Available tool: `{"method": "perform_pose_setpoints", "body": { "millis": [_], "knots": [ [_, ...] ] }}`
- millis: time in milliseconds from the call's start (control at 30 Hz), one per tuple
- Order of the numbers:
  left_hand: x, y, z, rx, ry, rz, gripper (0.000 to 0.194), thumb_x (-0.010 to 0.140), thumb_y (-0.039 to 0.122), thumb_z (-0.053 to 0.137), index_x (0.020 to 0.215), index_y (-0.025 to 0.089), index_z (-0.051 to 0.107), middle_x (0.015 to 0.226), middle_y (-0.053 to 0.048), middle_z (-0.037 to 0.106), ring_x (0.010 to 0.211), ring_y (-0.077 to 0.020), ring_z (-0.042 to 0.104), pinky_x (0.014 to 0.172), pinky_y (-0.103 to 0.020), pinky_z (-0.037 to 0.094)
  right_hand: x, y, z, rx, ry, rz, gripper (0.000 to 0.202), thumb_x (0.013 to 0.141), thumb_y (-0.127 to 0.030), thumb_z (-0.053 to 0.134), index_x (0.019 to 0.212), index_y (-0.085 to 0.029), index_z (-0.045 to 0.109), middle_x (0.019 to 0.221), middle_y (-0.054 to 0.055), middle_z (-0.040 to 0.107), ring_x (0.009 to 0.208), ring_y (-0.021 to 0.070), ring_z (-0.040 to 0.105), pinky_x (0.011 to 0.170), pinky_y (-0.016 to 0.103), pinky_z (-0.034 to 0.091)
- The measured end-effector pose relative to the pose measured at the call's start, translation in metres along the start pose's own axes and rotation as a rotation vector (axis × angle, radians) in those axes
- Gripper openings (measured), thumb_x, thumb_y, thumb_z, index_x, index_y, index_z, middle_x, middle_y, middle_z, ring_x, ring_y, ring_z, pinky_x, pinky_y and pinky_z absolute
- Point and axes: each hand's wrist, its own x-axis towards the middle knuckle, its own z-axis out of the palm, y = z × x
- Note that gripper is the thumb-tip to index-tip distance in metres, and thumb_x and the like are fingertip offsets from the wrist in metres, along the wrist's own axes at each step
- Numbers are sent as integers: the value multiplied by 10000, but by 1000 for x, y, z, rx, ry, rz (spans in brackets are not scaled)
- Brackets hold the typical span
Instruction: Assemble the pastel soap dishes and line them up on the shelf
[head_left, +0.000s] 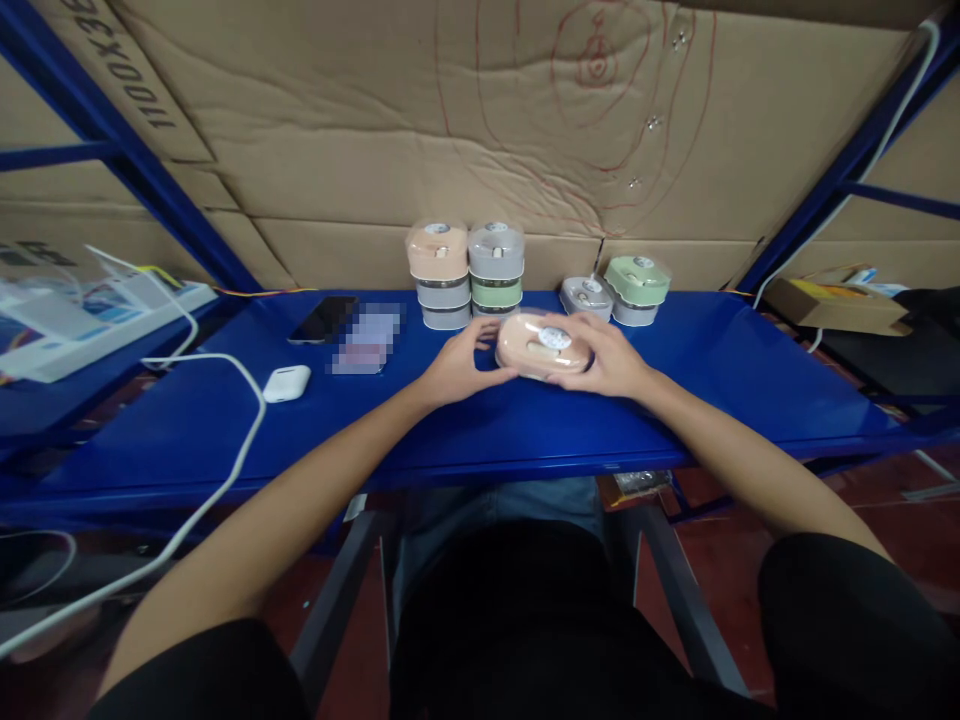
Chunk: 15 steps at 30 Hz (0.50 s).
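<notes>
A peach-coloured rounded box with a clear lid and a round label sits just above the blue shelf, held between both hands. My left hand grips its left end, fingers curled on the edge. My right hand wraps its right end and top. Behind it stand two stacks of similar boxes: a peach-topped stack and a grey and green stack. To the right lie a grey box and a green box.
A dark phone, a blurred card and a white earbud case lie left of my hands. A white cable loops over the shelf's left front. Cardboard backs the shelf; a flat carton lies far right.
</notes>
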Motion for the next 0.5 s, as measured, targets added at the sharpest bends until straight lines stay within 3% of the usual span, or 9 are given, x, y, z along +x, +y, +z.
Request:
{"method": "perform_pose_setpoints", "body": {
  "millis": [100,167,367,500],
  "knots": [
    [4,-3,-1,17,145,-32,595,903,390,859,1403,212,590,1337,-166,799,1249,-302,784,1093,-506,629,17,11,-16,-202,231,216,989,913,-822,763,1683,-232,572,1409,225,679,1309,481,647,1155,708,540],
    [5,-4,-1,28,166,-38,490,931,363,822,1344,211,606,1252,-146,810,1149,-275,794,1022,-484,640,35,25,-24,-338,322,358,972,946,-812,725,1664,-178,561,1363,251,666,1292,502,627,1119,728,532],
    [3,5,0,20,113,-24,392,950,357,796,1281,216,639,1187,-117,816,1007,-235,790,872,-415,640,88,60,-15,-553,354,538,735,964,-678,737,1414,-100,673,1312,292,671,1255,482,609,1098,713,491],
    [2,7,-1,45,81,-29,372,955,375,785,1259,205,656,1181,-127,814,950,-226,786,840,-411,643,103,71,2,-668,372,612,693,925,-625,766,1323,-60,713,1286,317,693,1220,464,627,1054,676,511]
  ]
}}
